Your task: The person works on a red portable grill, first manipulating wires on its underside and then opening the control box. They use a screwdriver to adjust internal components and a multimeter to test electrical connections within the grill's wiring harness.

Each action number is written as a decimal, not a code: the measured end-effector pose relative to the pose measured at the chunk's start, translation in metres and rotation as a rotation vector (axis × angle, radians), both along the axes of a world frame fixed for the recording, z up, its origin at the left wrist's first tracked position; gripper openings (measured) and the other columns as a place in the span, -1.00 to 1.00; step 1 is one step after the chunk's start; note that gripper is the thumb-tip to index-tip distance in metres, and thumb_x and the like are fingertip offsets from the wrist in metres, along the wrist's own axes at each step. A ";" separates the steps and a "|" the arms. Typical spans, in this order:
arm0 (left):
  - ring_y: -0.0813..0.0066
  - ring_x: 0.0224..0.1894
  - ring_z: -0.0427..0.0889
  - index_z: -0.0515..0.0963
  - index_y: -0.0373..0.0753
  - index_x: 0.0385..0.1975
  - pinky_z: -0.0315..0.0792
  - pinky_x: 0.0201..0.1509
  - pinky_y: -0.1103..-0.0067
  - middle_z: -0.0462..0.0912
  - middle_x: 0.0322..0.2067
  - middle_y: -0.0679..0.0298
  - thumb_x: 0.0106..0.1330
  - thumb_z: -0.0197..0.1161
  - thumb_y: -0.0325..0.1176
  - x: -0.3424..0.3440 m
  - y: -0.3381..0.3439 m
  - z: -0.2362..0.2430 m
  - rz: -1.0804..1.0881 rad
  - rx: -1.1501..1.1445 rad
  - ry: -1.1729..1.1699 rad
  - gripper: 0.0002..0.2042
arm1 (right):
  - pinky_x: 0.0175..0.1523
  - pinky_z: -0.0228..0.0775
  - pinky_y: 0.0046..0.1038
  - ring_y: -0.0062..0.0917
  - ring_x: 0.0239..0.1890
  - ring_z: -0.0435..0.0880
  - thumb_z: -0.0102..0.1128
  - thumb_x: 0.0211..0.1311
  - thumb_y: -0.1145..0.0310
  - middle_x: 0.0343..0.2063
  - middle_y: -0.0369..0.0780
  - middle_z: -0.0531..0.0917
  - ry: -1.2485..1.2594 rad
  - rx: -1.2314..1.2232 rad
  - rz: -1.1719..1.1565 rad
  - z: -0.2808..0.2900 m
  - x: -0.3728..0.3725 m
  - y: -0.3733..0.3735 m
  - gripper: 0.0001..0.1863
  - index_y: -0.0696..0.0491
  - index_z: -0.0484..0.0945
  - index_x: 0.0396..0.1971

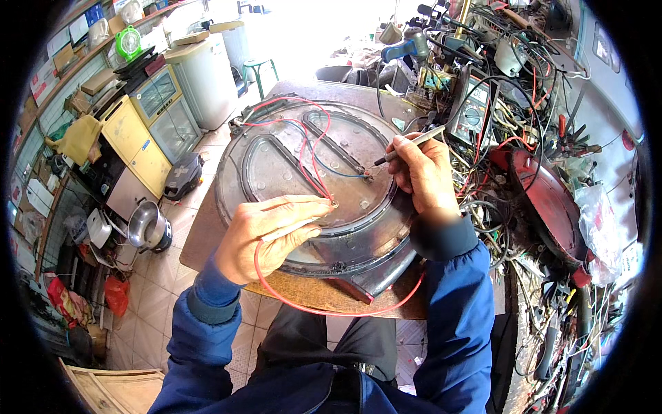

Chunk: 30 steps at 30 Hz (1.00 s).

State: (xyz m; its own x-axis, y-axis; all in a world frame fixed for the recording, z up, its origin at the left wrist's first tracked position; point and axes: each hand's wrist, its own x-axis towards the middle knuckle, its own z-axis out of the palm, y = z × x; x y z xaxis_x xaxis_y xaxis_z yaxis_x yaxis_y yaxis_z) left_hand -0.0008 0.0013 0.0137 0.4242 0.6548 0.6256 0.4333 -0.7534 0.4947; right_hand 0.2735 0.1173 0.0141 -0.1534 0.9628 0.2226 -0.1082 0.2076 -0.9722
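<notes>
On a wooden table [279,297] lies an opened round electric pan [276,183], its loop-shaped heating tubes and loose wiring exposed. My left hand [255,231] is closed around a white test probe [293,228] whose red lead [331,312] curves over the table's front edge. Its fingertips are at the joint [334,203] where red wires [312,169] end, near the pan's middle; the probe tip is hidden. My right hand [426,176] pinches a slim grey probe [429,134] with a dark front end, its thin tip pointing left, near a tube end with a blue wire [348,174].
A multimeter [472,114] stands on the right among tangled cables and tools. A red pan shell [541,207] lies below it. Behind the table are a blue-handled tool [407,47] and a green stool [261,72]. A metal pot [148,224] stands on the left floor.
</notes>
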 end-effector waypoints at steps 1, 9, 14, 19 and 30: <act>0.09 0.11 0.79 0.71 -0.39 0.11 0.65 0.20 0.39 0.80 0.04 0.01 0.36 0.43 -0.53 0.001 0.000 0.000 -0.008 -0.007 -0.016 -0.67 | -0.57 0.24 -0.62 -0.71 -0.67 0.48 0.23 0.54 0.25 -0.57 -0.28 0.66 0.001 -0.016 0.002 0.001 0.001 -0.001 -0.72 0.15 0.70 -0.29; 0.10 0.11 0.79 0.70 -0.40 0.11 0.65 0.21 0.39 0.79 0.06 0.02 0.37 0.42 -0.54 0.002 -0.002 -0.002 0.021 0.020 -0.030 -0.68 | -0.56 0.23 -0.61 -0.71 -0.67 0.45 0.23 0.53 0.24 -0.60 -0.29 0.63 0.012 -0.021 -0.021 0.001 -0.002 -0.003 -0.71 0.15 0.68 -0.33; 0.12 0.11 0.79 0.70 -0.40 0.09 0.66 0.21 0.41 0.79 0.06 0.03 0.37 0.40 -0.56 0.003 -0.001 -0.001 0.024 0.015 -0.006 -0.69 | -0.56 0.24 -0.60 -0.70 -0.67 0.45 0.23 0.52 0.24 -0.60 -0.28 0.63 0.007 0.001 -0.047 0.000 0.000 -0.003 -0.71 0.16 0.68 -0.34; 0.14 0.09 0.79 0.70 -0.41 0.08 0.66 0.20 0.42 0.80 0.05 0.04 0.36 0.39 -0.58 0.003 -0.001 -0.002 0.008 0.003 -0.044 -0.70 | -0.55 0.23 -0.58 -0.69 -0.66 0.45 0.22 0.52 0.23 -0.60 -0.26 0.63 -0.047 -0.031 -0.072 0.002 -0.005 -0.001 -0.68 0.18 0.68 -0.37; 0.15 0.07 0.80 0.70 -0.40 0.07 0.67 0.16 0.42 0.80 0.03 0.04 0.34 0.40 -0.61 0.003 -0.003 -0.002 0.013 -0.040 -0.077 -0.70 | -0.50 0.34 -0.55 -0.65 -0.62 0.54 0.26 0.53 0.21 -0.60 -0.25 0.65 -0.110 -0.007 -0.017 0.001 -0.004 0.006 -0.62 0.22 0.69 -0.40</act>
